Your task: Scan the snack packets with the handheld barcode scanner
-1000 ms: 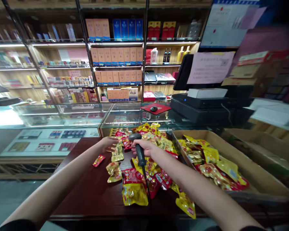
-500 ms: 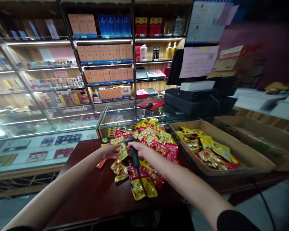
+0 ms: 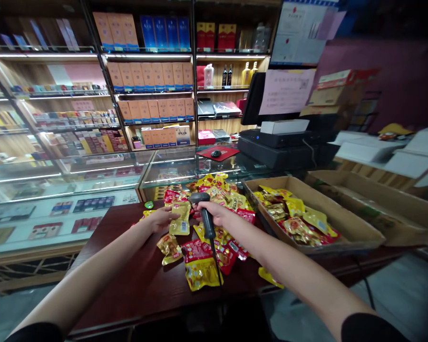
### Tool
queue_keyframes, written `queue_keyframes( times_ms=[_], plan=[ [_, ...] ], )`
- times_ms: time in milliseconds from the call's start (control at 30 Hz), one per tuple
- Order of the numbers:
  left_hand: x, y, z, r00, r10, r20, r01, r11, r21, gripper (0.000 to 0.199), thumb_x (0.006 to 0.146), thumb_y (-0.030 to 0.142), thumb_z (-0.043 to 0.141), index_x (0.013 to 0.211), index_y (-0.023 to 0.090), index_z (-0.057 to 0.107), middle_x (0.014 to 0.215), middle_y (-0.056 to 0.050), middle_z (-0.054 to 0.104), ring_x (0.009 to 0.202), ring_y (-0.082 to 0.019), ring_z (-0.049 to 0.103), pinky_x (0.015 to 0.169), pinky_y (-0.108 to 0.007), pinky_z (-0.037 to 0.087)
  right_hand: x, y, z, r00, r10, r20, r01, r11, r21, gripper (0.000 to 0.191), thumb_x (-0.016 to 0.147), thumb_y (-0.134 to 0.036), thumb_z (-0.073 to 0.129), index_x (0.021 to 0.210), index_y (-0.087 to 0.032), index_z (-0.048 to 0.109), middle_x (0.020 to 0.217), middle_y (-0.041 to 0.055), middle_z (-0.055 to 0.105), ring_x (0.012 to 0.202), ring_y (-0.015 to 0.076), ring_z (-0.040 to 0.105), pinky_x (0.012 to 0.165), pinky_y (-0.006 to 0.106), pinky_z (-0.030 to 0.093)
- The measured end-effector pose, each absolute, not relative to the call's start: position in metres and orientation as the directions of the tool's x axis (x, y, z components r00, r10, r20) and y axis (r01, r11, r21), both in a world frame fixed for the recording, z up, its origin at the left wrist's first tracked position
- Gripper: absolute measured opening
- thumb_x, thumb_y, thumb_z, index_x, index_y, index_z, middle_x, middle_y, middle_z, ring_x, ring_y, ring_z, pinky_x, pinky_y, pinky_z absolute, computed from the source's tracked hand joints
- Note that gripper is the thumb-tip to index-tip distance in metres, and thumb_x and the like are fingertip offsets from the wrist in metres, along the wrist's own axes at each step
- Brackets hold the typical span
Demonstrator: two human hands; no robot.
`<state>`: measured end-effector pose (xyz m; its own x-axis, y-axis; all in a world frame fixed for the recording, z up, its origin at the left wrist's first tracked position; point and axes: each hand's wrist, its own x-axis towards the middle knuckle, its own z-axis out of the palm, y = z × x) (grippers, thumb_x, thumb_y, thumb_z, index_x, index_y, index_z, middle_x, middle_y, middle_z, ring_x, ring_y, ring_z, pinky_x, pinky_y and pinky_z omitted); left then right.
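Note:
My left hand (image 3: 161,218) pinches the edge of a gold snack packet (image 3: 180,219), whose face with a small barcode is turned toward the camera. My right hand (image 3: 211,212) is wrapped round a black handheld scanner (image 3: 207,219), its head just above the packet's right side and its cable hanging down. Around and beneath both hands lies a pile of red, yellow and gold packets (image 3: 216,183). A red and yellow packet (image 3: 201,273) lies nearest the front edge, with a smaller gold packet (image 3: 170,249) to its left.
On the right, an open cardboard box (image 3: 364,232) holds more packets, with another cardboard box (image 3: 395,199) behind it. A glass display counter (image 3: 124,178) borders the dark red table (image 3: 128,285). At the back stand a monitor (image 3: 253,99) and a mouse (image 3: 216,154) on a red mat.
The gold packet has turned from tilted to nearly upright, its barcode side now showing. The scanner head has risen clear into view beside it. The view has shifted slightly.

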<state>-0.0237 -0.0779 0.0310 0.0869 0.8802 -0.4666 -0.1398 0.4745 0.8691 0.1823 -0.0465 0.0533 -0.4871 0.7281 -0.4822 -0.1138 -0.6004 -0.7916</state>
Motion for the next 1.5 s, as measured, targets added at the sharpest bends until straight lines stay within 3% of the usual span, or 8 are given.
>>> queue_keyframes(
  times_ms=[400, 600, 800, 1000, 1167, 1267, 1367, 1500],
  plan=[
    [0.005, -0.063, 0.034, 0.139, 0.881, -0.453, -0.101, 0.468, 0.878, 0.040, 0.055, 0.012, 0.083, 0.090, 0.016, 0.064, 0.086, -0.008, 0.070, 0.076, -0.020, 0.068, 0.068, -0.030, 0.056, 0.199, -0.039, 0.055, -0.505, 0.723, -0.472, -0.131, -0.604, -0.786, 0.014, 0.074, -0.006, 0.049, 0.080, -0.012, 0.060, 0.052, 0.0000, 0.055, 0.052, 0.0129, 0.060, 0.061, 0.026, 0.055],
    [0.005, -0.053, 0.039, 0.158, 0.870, -0.466, -0.041, 0.477, 0.878, 0.046, 0.049, 0.018, 0.087, 0.090, 0.016, 0.066, 0.092, -0.008, 0.070, 0.078, -0.021, 0.067, 0.069, -0.032, 0.056, 0.210, -0.040, 0.063, -0.469, 0.767, -0.438, -0.157, -0.560, -0.814, 0.011, 0.071, -0.006, 0.051, 0.076, -0.013, 0.058, 0.052, -0.0012, 0.054, 0.048, 0.0116, 0.058, 0.062, 0.026, 0.056],
    [-0.008, -0.027, 0.055, 0.028, 0.927, -0.374, -0.049, 0.375, 0.926, 0.041, 0.049, 0.021, 0.087, 0.083, 0.018, 0.063, 0.083, -0.002, 0.068, 0.068, -0.013, 0.062, 0.061, -0.024, 0.051, 0.213, -0.064, 0.086, -0.383, 0.850, -0.362, -0.182, -0.453, -0.873, 0.009, 0.071, -0.006, 0.054, 0.074, -0.014, 0.057, 0.057, -0.0003, 0.059, 0.054, 0.0124, 0.061, 0.059, 0.028, 0.057],
    [-0.010, -0.014, 0.068, -0.033, 0.933, -0.357, -0.038, 0.356, 0.934, 0.040, 0.050, 0.024, 0.087, 0.077, 0.019, 0.059, 0.074, 0.001, 0.065, 0.061, -0.011, 0.058, 0.055, -0.021, 0.046, 0.207, -0.099, 0.089, -0.435, 0.848, -0.303, -0.141, -0.397, -0.907, 0.007, 0.072, -0.013, 0.058, 0.079, -0.014, 0.057, 0.071, 0.0029, 0.062, 0.060, 0.0179, 0.066, 0.051, 0.034, 0.057],
    [-0.011, -0.007, 0.062, -0.029, 0.933, -0.358, -0.030, 0.358, 0.933, 0.043, 0.047, 0.026, 0.088, 0.076, 0.018, 0.058, 0.075, 0.001, 0.064, 0.058, -0.010, 0.055, 0.054, -0.021, 0.044, 0.196, -0.122, 0.066, -0.380, 0.890, -0.254, -0.105, -0.314, -0.944, 0.012, 0.073, -0.021, 0.060, 0.080, -0.017, 0.052, 0.066, -0.0009, 0.059, 0.049, 0.0153, 0.063, 0.038, 0.027, 0.051],
    [-0.011, -0.004, 0.059, -0.013, 0.935, -0.355, -0.047, 0.355, 0.934, 0.045, 0.046, 0.025, 0.089, 0.080, 0.020, 0.061, 0.081, 0.000, 0.066, 0.063, -0.011, 0.058, 0.056, -0.022, 0.045, 0.192, -0.136, 0.055, -0.325, 0.925, -0.196, -0.040, -0.221, -0.975, 0.013, 0.076, -0.028, 0.058, 0.081, -0.019, 0.050, 0.054, -0.0037, 0.056, 0.038, 0.0133, 0.055, 0.033, 0.023, 0.044],
    [-0.010, -0.003, 0.060, 0.001, 0.934, -0.356, -0.063, 0.355, 0.933, 0.043, 0.049, 0.025, 0.087, 0.084, 0.021, 0.062, 0.080, 0.001, 0.066, 0.065, -0.012, 0.059, 0.058, -0.023, 0.046, 0.188, -0.150, 0.051, -0.291, 0.950, -0.113, 0.030, -0.109, -0.994, 0.014, 0.078, -0.033, 0.055, 0.081, -0.020, 0.052, 0.043, -0.0060, 0.050, 0.033, 0.0121, 0.050, 0.033, 0.022, 0.041],
    [-0.010, -0.005, 0.063, 0.010, 0.931, -0.366, -0.069, 0.366, 0.928, 0.042, 0.051, 0.024, 0.087, 0.084, 0.021, 0.062, 0.079, 0.002, 0.065, 0.064, -0.012, 0.059, 0.058, -0.023, 0.045, 0.182, -0.161, 0.045, -0.247, 0.968, -0.039, 0.051, -0.027, -0.998, 0.018, 0.078, -0.037, 0.057, 0.078, -0.020, 0.052, 0.043, -0.0058, 0.050, 0.034, 0.0109, 0.048, 0.036, 0.022, 0.042]
  ],
)
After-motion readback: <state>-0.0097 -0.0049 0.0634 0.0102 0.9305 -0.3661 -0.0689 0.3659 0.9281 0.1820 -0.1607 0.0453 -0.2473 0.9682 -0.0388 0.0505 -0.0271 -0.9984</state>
